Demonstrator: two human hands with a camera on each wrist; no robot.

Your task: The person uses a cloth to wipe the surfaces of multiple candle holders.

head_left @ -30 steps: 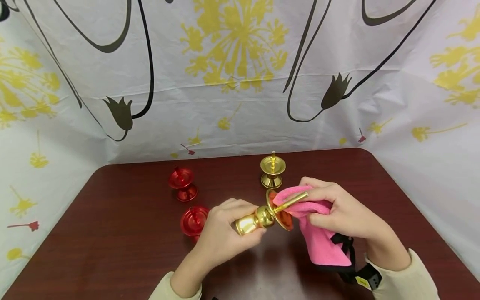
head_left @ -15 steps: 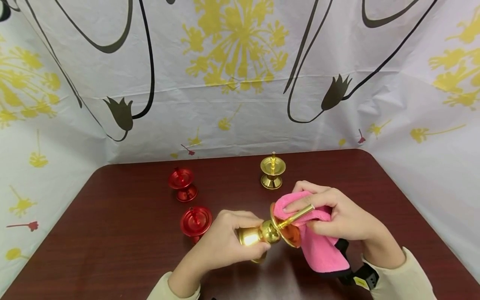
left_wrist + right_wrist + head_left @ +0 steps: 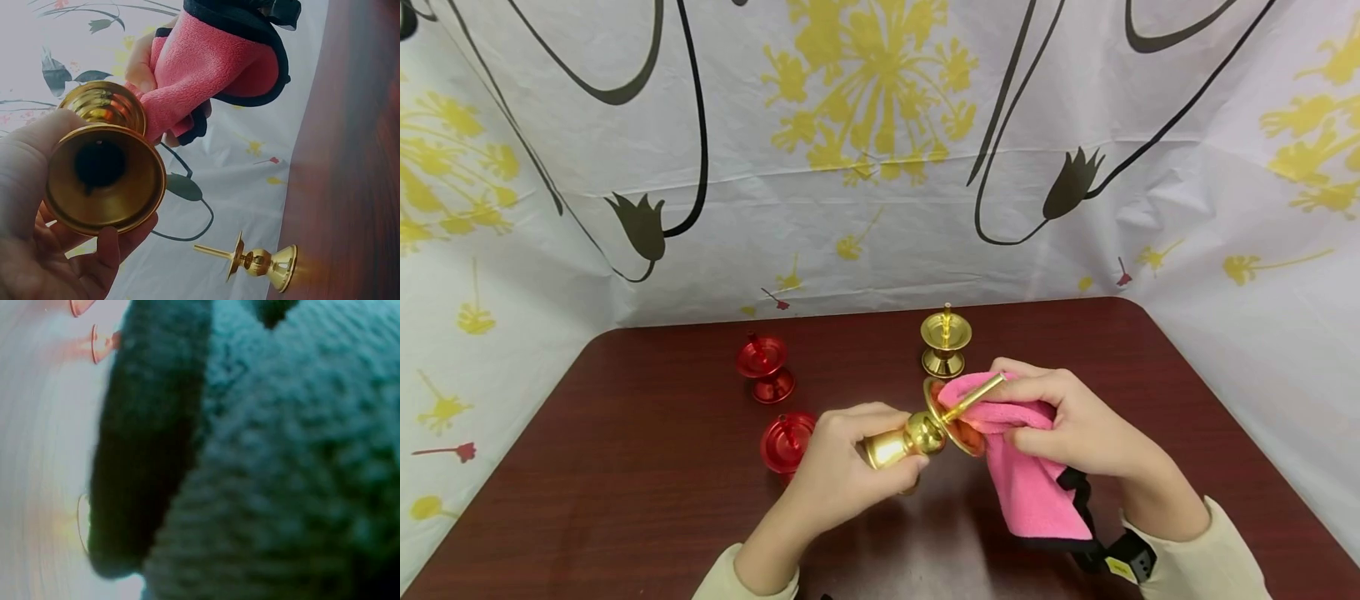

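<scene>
In the head view my left hand (image 3: 835, 462) grips a gold oil lamp (image 3: 891, 450) round its base, tilted so its dish and central rod point up and right. My right hand (image 3: 1086, 425) holds a pink cloth (image 3: 1037, 496) with a black edge, pressed into the dish beside the rod. The left wrist view looks into the lamp's hollow base (image 3: 119, 206), with my left fingers around it; the cloth (image 3: 194, 75) touches the dish behind. Blurred, discoloured cloth (image 3: 294, 469) fills most of the right wrist view.
A second gold lamp (image 3: 943, 362) stands upright behind the hands. Two red lamps stand left: one farther back (image 3: 773, 386), the nearer one (image 3: 784, 442) partly behind my left hand. The dark wooden table (image 3: 617, 467) meets a patterned white sheet (image 3: 880, 250) at the back.
Both hands, the lamp and the cloth shifted right and slightly down, then back left and up. The cloth stays against the dish throughout. The standing lamps have not moved.
</scene>
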